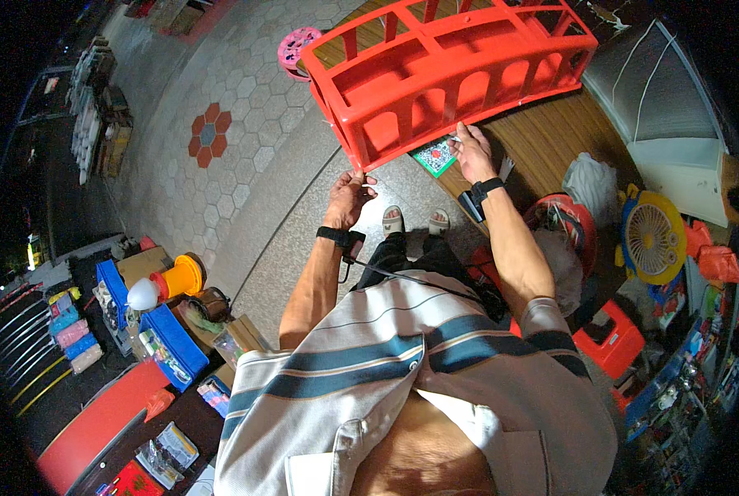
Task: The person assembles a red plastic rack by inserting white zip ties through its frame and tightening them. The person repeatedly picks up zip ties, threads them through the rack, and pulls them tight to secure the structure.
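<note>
A red plastic rack with open arched sides lies tilted across the wooden tabletop, its near-left corner jutting past the table's edge. At that corner my left hand is closed, fingertips pinching the rim. My right hand is at the rack's near lower edge, right of the middle, with the thumb and fingers closed against the rim. Partly under the rack, beside my right hand, is a green-bordered card with a square code. Both wrists wear black straps.
The wooden table extends to the right, with a white plastic bag near its edge. A yellow fan and a red stool stand at right. Blue bins with goods are at left. A pink round stool is beyond the table.
</note>
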Motion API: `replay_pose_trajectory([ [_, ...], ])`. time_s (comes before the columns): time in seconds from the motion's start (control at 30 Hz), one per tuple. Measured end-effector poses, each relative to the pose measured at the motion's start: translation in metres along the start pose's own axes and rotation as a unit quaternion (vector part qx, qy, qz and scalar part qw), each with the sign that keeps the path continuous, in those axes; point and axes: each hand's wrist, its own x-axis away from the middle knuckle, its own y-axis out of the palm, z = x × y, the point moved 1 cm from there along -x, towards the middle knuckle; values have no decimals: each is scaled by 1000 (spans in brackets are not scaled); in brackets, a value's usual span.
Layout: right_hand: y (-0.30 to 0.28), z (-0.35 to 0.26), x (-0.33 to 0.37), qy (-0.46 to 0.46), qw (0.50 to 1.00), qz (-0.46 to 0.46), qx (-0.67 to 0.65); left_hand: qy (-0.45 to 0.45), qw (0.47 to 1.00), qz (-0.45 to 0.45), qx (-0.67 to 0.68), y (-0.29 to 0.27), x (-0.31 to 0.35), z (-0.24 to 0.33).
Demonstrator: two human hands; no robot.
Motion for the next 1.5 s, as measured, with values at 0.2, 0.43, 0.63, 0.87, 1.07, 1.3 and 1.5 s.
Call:
replay_pose_trajectory([
  [0.2,2,10,-3,-20,1000,13,-9,16,1000,-18,-11,-4,-3,0],
  [0.43,10,23,11,-29,1000,9,-2,19,1000,15,10,-16,-11,4],
  [0.63,14,22,18,-25,997,32,68,39,999,32,17,-18,-12,7],
  [0.87,19,17,20,-37,994,34,98,29,998,35,33,-20,-14,8],
  [1.07,19,16,18,-18,994,43,97,28,998,41,40,-20,-14,8],
  [1.3,-9,7,38,-18,995,9,94,13,999,38,10,-17,1,10],
  [1.5,-113,8,25,-151,897,248,334,-23,999,46,-12,-30,29,-12],
])
